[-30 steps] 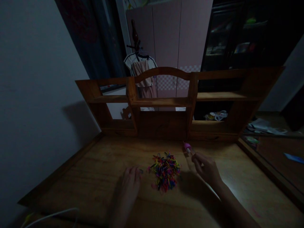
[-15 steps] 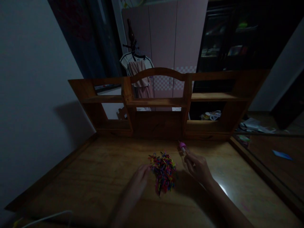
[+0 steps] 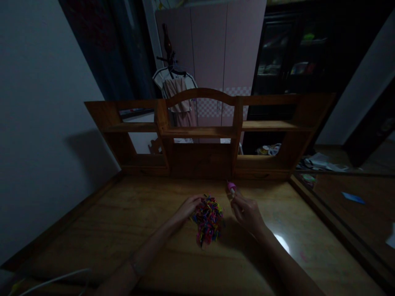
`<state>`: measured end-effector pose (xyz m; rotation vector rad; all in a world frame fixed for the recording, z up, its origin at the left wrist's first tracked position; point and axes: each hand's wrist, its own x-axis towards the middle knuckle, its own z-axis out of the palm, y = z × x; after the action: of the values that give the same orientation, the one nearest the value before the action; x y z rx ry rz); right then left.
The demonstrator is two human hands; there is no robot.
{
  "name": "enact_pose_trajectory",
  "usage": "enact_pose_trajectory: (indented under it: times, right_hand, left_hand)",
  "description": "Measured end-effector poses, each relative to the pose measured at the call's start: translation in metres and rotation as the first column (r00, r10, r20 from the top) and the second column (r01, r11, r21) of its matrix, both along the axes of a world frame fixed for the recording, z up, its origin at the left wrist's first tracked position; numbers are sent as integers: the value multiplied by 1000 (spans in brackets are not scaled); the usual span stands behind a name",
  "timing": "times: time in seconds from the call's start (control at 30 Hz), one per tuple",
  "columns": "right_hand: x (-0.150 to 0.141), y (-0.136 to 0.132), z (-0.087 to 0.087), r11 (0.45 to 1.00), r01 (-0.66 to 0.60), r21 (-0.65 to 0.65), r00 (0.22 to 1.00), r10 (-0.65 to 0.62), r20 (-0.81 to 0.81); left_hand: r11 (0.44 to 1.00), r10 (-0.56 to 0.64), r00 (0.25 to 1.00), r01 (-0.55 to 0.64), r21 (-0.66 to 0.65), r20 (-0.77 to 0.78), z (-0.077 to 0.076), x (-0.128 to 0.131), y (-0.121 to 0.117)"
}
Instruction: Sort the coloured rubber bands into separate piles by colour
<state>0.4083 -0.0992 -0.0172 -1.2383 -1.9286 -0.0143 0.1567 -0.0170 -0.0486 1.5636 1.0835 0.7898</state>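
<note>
A heap of small multicoloured elastic bands (image 3: pixel 207 220) lies on the wooden desk (image 3: pixel 129 230). My left hand (image 3: pixel 189 206) reaches into the heap's upper left edge, fingers curled against the bands; whether it grips any is hidden. My right hand (image 3: pixel 246 211) is just right of the heap, closed round a small pink-capped object (image 3: pixel 231 188) that sticks up from its fingers.
A wooden shelf unit (image 3: pixel 200 131) stands along the desk's back edge. A white cable (image 3: pixel 58 278) lies at the near left corner. A second desk with a blue paper (image 3: pixel 353 198) is to the right. Clothes (image 3: pixel 175 88) hang before a pink wardrobe behind.
My left hand has slid forward from the desk beside the heap to its upper left edge. My right hand with the pink-capped object stayed by the heap. The camera shifted slightly right.
</note>
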Motion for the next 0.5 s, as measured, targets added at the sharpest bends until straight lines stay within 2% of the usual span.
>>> enact_pose_trajectory:
  times: [0.1,0.2,0.33,0.5]
  right_hand:
    - [0,-1,1,1000,-10,2,1000,10,-8]
    - [-1,-2,2,1000,-6,0,1000,6,-14]
    - [-3,-3,3,1000,-14,-5,1000,14,-13]
    - [-2,-1,4,1000,2,17,1000,-2,-19]
  left_hand:
    - [996,-74,996,75,45,-42,2,14,-26]
    - [985,-84,991,98,140,-103,12,18,-29]
    - [972,-24,981,68,224,-194,25,22,1]
    - [954,25,965,55,293,-260,29,39,37]
